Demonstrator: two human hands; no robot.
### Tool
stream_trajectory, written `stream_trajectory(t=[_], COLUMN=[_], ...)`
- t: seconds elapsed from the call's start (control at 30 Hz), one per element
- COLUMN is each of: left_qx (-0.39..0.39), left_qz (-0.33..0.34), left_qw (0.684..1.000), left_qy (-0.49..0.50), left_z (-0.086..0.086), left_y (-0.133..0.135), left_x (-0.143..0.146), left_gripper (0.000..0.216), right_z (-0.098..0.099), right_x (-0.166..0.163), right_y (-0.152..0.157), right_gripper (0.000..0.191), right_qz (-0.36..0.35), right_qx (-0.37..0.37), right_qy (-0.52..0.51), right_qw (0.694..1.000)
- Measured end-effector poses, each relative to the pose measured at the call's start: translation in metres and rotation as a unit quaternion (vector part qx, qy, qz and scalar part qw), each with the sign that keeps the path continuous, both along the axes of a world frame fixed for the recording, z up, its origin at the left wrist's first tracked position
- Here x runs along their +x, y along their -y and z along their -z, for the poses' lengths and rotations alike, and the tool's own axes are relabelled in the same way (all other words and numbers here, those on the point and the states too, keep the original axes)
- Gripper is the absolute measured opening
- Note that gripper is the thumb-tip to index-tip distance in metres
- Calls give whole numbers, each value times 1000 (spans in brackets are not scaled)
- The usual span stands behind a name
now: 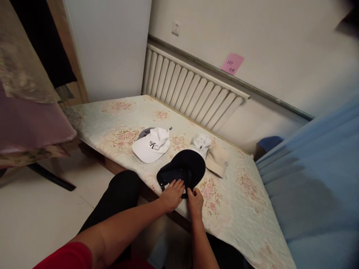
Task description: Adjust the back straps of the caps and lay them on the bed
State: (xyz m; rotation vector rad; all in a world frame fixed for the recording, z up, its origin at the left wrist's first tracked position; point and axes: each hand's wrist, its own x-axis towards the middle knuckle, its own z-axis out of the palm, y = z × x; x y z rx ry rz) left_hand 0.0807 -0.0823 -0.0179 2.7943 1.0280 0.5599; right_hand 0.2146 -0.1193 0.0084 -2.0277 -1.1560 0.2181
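A black baseball cap (pixel 193 164) lies near the front edge of the bed, its inside partly showing. Flat on the cap's near side rests my left hand (pixel 171 196), fingers stretched out. My right hand (pixel 195 203) pinches the cap's near right edge between thumb and fingers. To the left is a white cap with black lettering (pixel 153 144), lying partly over a grey cap (pixel 145 133). Behind the black cap sit a small white cap (pixel 201 144) and a beige cap (pixel 217 160), side by side and touching.
The bed's flowered cover (pixel 244 209) stretches under the caps. A white radiator (pixel 190 84) runs along the wall behind it. A blue curtain (pixel 319 179) hangs at the right. Draped clothes (pixel 30 112) are at the left, and a pink note (pixel 232 63) is on the wall.
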Motion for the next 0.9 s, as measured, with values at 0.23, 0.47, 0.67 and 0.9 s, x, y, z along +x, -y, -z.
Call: stream_trajectory(t=[0.23, 0.47, 0.67, 0.9], left_qx=[-5, 1, 17, 14], left_qz=[-4, 4, 21, 5], left_qw=[1000, 1000, 999, 1000], left_qy=[1, -8, -24, -18], left_z=[-4, 3, 5, 10], left_y=[0, 2, 5, 5], left_x=[-1, -8, -15, -11], left_gripper=[51, 46, 45, 44], right_z=[8, 10, 11, 6], right_x=[4, 15, 17, 6], right_y=[3, -4, -4, 6], right_gripper=[29, 38, 39, 28], right_qz=[-7, -9, 15, -11], right_qx=[-35, -39, -32, -70], right_qy=[36, 27, 1, 5], right_qw=[999, 999, 999, 998])
